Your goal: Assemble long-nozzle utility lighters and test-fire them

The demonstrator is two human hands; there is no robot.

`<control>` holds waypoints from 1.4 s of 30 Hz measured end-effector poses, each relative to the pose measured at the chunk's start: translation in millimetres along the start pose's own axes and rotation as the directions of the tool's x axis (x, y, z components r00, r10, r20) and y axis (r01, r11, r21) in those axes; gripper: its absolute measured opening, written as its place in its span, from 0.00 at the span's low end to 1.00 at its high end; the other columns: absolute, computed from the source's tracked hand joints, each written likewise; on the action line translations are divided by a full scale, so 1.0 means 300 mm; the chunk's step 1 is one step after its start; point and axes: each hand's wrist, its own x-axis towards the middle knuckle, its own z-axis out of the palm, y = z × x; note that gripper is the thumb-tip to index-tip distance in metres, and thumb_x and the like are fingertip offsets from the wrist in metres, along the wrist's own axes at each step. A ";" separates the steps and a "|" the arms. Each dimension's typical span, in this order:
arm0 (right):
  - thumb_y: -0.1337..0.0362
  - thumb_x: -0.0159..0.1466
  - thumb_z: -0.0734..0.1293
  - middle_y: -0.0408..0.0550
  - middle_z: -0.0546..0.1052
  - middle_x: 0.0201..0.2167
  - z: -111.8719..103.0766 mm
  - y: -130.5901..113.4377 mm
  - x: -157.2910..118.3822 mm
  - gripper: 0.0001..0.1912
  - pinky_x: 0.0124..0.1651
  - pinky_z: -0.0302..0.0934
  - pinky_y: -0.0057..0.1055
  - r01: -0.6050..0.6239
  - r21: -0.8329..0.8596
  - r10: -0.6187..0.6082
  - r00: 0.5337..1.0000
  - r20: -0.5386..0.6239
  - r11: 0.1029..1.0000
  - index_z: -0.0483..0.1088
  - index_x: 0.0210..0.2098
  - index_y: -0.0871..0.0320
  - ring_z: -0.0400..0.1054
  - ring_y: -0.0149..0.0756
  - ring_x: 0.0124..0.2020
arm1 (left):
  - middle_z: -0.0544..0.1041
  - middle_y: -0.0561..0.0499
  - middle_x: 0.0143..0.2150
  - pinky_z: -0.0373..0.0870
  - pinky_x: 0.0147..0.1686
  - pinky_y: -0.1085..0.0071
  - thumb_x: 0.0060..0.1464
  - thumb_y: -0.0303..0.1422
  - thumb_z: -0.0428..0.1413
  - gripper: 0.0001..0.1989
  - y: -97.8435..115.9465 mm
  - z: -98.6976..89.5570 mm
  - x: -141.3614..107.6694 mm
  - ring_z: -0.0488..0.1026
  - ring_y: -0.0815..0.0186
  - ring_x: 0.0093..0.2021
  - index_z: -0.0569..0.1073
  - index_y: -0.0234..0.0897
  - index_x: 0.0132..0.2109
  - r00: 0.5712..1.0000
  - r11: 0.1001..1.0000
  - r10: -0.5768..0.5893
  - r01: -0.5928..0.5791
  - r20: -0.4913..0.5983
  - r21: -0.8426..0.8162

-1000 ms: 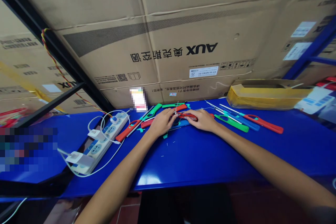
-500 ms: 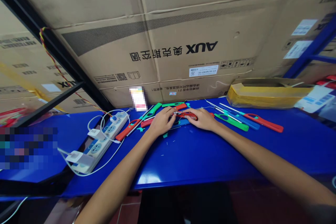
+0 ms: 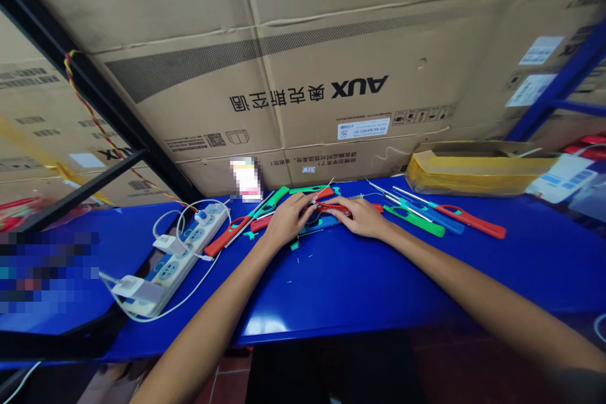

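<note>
My right hand (image 3: 363, 218) is closed around a red long-nose lighter (image 3: 337, 208), which lies crosswise, its inner side showing. At the lighter's left end, my left hand (image 3: 288, 222) has its fingertips pinched together. A thin pale wire (image 3: 326, 188) sticks up from these fingertips; what else they pinch is too small to tell. Below the hands is a blue lighter body (image 3: 326, 222), partly covered. Left of my left hand lie a red lighter (image 3: 227, 237) and a green lighter (image 3: 274, 201). To the right of my right hand are another green lighter (image 3: 421, 222) and a red one (image 3: 473, 222).
A white power strip (image 3: 189, 252) with plugged-in chargers and loose cables stands on the left. A lit phone (image 3: 247, 178) leans on the big cardboard box (image 3: 284, 44) behind. An open yellow-taped box (image 3: 473, 170) sits at the back right. Small slivers lie on the blue tabletop (image 3: 350, 290).
A thin wire now points upward from my left fingertips. The red lighter is turned slightly between my hands. The whole view has shifted a little.
</note>
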 end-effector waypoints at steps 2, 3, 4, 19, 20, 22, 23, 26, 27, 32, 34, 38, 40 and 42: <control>0.57 0.76 0.64 0.48 0.86 0.42 -0.003 -0.001 0.002 0.18 0.46 0.66 0.37 -0.001 0.002 0.001 1.000 -0.003 1.000 0.75 0.61 0.50 0.80 0.44 0.39 | 0.81 0.42 0.54 0.76 0.55 0.59 0.75 0.41 0.52 0.20 -0.007 0.001 -0.002 0.79 0.56 0.52 0.71 0.40 0.68 1.000 0.999 -0.024 0.024 -0.015 -0.028; 0.58 0.76 0.64 0.48 0.86 0.43 -0.004 -0.001 0.003 0.17 0.45 0.65 0.37 -0.002 -0.002 0.002 1.000 -0.008 1.000 0.75 0.61 0.50 0.79 0.44 0.39 | 0.81 0.42 0.56 0.76 0.57 0.58 0.75 0.41 0.52 0.22 -0.011 0.003 -0.003 0.79 0.56 0.54 0.69 0.40 0.69 0.999 0.998 -0.041 0.040 -0.025 -0.038; 0.58 0.76 0.64 0.48 0.86 0.43 -0.004 0.001 0.004 0.17 0.45 0.65 0.37 -0.003 -0.008 0.003 1.000 -0.015 1.000 0.75 0.60 0.50 0.79 0.44 0.38 | 0.80 0.42 0.58 0.76 0.58 0.58 0.74 0.41 0.53 0.23 -0.015 0.004 -0.004 0.79 0.55 0.56 0.68 0.41 0.70 0.998 0.997 -0.058 0.057 -0.034 -0.046; 0.60 0.70 0.69 0.47 0.86 0.40 0.006 0.026 0.010 0.18 0.43 0.63 0.34 -0.047 0.051 0.049 0.998 -0.034 0.998 0.75 0.58 0.54 0.77 0.41 0.34 | 0.79 0.44 0.52 0.76 0.53 0.62 0.73 0.38 0.55 0.24 -0.007 0.010 0.000 0.79 0.59 0.49 0.64 0.39 0.70 0.997 0.997 -0.067 0.066 -0.044 -0.027; 0.60 0.71 0.69 0.48 0.86 0.41 0.005 0.024 0.010 0.17 0.44 0.64 0.35 -0.043 0.055 0.045 0.998 -0.032 0.998 0.75 0.58 0.54 0.78 0.42 0.35 | 0.79 0.44 0.52 0.76 0.53 0.63 0.73 0.38 0.56 0.24 -0.008 0.009 0.001 0.79 0.59 0.49 0.64 0.39 0.70 0.997 0.998 -0.066 0.065 -0.048 -0.026; 0.59 0.72 0.67 0.48 0.86 0.44 0.003 0.020 0.011 0.16 0.46 0.64 0.35 -0.029 0.066 0.031 0.999 -0.031 0.997 0.76 0.57 0.53 0.80 0.43 0.39 | 0.79 0.45 0.50 0.75 0.52 0.64 0.73 0.38 0.56 0.23 -0.009 0.006 0.000 0.79 0.59 0.48 0.65 0.39 0.69 0.996 0.997 -0.073 0.072 -0.058 -0.019; 0.59 0.73 0.66 0.48 0.86 0.45 0.002 0.018 0.011 0.16 0.47 0.65 0.35 -0.025 0.069 0.027 0.999 -0.031 0.997 0.77 0.57 0.52 0.80 0.44 0.41 | 0.79 0.46 0.48 0.75 0.50 0.65 0.73 0.39 0.57 0.22 -0.011 0.004 0.000 0.79 0.59 0.46 0.66 0.39 0.68 0.994 0.996 -0.085 0.084 -0.064 -0.017; 0.58 0.75 0.65 0.48 0.87 0.44 0.000 0.016 0.012 0.16 0.47 0.65 0.36 -0.031 0.071 0.033 0.999 -0.030 0.997 0.77 0.58 0.52 0.81 0.43 0.40 | 0.79 0.50 0.43 0.74 0.43 0.68 0.72 0.41 0.57 0.23 -0.016 0.002 -0.003 0.79 0.61 0.40 0.65 0.41 0.68 0.984 0.988 -0.152 0.150 -0.097 -0.025; 0.57 0.75 0.65 0.48 0.87 0.42 -0.001 0.016 0.012 0.16 0.47 0.65 0.36 -0.037 0.073 0.039 0.999 -0.029 0.997 0.77 0.57 0.52 0.80 0.43 0.38 | 0.79 0.51 0.41 0.73 0.41 0.69 0.72 0.41 0.57 0.23 -0.017 0.001 -0.004 0.78 0.62 0.38 0.64 0.41 0.68 0.979 0.985 -0.174 0.172 -0.109 -0.030; 0.55 0.75 0.65 0.45 0.85 0.34 -0.011 0.011 0.014 0.16 0.46 0.64 0.36 -0.063 0.115 0.067 0.997 -0.033 0.991 0.78 0.56 0.53 0.78 0.40 0.32 | 0.80 0.50 0.40 0.73 0.41 0.69 0.74 0.41 0.55 0.19 -0.017 -0.005 -0.002 0.79 0.61 0.39 0.68 0.40 0.66 0.980 0.986 -0.167 0.167 -0.108 -0.001; 0.54 0.74 0.66 0.43 0.84 0.31 -0.014 0.007 0.016 0.16 0.44 0.65 0.36 -0.073 0.173 0.078 0.997 -0.024 0.982 0.79 0.55 0.52 0.77 0.39 0.31 | 0.81 0.48 0.42 0.73 0.44 0.68 0.75 0.41 0.53 0.17 -0.011 -0.010 -0.001 0.80 0.60 0.42 0.72 0.39 0.63 0.987 0.991 -0.135 0.137 -0.087 0.008; 0.51 0.73 0.67 0.42 0.81 0.25 -0.010 0.004 0.018 0.17 0.40 0.65 0.35 -0.139 0.306 0.145 0.989 0.004 0.942 0.80 0.50 0.54 0.74 0.38 0.27 | 0.83 0.45 0.48 0.74 0.49 0.66 0.76 0.42 0.50 0.17 0.004 -0.026 0.000 0.80 0.59 0.46 0.74 0.38 0.62 0.993 0.995 -0.101 0.101 -0.063 0.003; 0.51 0.72 0.67 0.41 0.80 0.24 -0.005 0.005 0.018 0.17 0.38 0.65 0.34 -0.175 0.352 0.184 0.983 0.008 0.919 0.80 0.49 0.55 0.73 0.37 0.25 | 0.83 0.44 0.51 0.75 0.51 0.65 0.77 0.42 0.49 0.18 0.009 -0.034 0.000 0.80 0.58 0.48 0.74 0.39 0.63 0.994 0.996 -0.093 0.094 -0.054 0.007; 0.50 0.72 0.67 0.41 0.79 0.23 -0.004 0.004 0.018 0.17 0.34 0.63 0.33 -0.206 0.405 0.219 0.976 0.014 0.891 0.79 0.48 0.55 0.70 0.35 0.23 | 0.83 0.44 0.52 0.74 0.50 0.64 0.77 0.42 0.48 0.19 0.012 -0.041 0.002 0.80 0.59 0.47 0.74 0.39 0.63 0.996 0.996 -0.082 0.083 -0.044 0.011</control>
